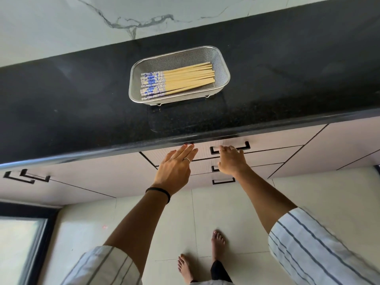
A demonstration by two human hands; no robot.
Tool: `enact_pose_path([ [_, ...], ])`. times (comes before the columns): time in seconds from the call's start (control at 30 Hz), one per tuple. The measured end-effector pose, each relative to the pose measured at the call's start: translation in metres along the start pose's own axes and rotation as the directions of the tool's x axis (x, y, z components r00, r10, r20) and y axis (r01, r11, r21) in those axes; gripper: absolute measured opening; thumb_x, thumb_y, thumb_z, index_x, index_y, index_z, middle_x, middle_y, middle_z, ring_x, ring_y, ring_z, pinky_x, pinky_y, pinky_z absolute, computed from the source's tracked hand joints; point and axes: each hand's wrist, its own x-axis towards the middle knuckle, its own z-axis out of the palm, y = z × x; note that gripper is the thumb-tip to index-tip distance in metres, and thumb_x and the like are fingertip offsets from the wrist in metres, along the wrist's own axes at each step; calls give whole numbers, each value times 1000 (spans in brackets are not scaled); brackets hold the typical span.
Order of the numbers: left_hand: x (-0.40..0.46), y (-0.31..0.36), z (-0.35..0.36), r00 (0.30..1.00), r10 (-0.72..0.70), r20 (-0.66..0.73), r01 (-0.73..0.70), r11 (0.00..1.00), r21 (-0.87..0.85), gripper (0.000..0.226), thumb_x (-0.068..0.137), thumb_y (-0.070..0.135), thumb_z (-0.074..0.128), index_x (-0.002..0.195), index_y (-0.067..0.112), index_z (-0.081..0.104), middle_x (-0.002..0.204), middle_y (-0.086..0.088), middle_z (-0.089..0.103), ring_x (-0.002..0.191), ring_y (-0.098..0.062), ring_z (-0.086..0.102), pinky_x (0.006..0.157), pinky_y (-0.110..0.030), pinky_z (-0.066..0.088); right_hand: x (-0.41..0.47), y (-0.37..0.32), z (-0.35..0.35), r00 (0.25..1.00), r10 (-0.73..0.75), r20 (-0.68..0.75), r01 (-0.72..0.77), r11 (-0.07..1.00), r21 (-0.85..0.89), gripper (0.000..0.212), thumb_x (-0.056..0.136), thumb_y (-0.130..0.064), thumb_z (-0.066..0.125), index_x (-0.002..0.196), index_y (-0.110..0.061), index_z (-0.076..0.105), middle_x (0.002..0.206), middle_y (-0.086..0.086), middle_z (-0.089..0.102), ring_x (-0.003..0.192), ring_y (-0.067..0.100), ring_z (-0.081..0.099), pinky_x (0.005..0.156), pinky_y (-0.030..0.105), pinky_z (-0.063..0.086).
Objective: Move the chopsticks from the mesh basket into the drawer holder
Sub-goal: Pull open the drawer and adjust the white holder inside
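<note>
A steel mesh basket stands on the black counter. In it lie several wooden chopsticks with blue-and-white patterned ends pointing left. Below the counter edge, my right hand grips the black handle of the top drawer, which is closed. My left hand is held flat with straight fingers against the drawer front, just under the counter edge. The drawer holder is hidden inside.
Two more drawer handles sit below the top one. Cabinet doors flank the drawers, with black handles at the far left. A marble wall backs the counter. My bare feet stand on pale floor tiles.
</note>
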Motion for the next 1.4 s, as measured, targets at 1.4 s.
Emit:
enact_pose_path([
  [1.4,-233,88,7,918,-23,396,147,947,-286,41,104,35,43,142,21,50,130,-9,62,118,-28,58,101,-36,45,-306,-30,77,983,-60,-176,101,967,233,34,98,-28,43,96,-10,72,105,2,74,96,26,65,86,30,44],
])
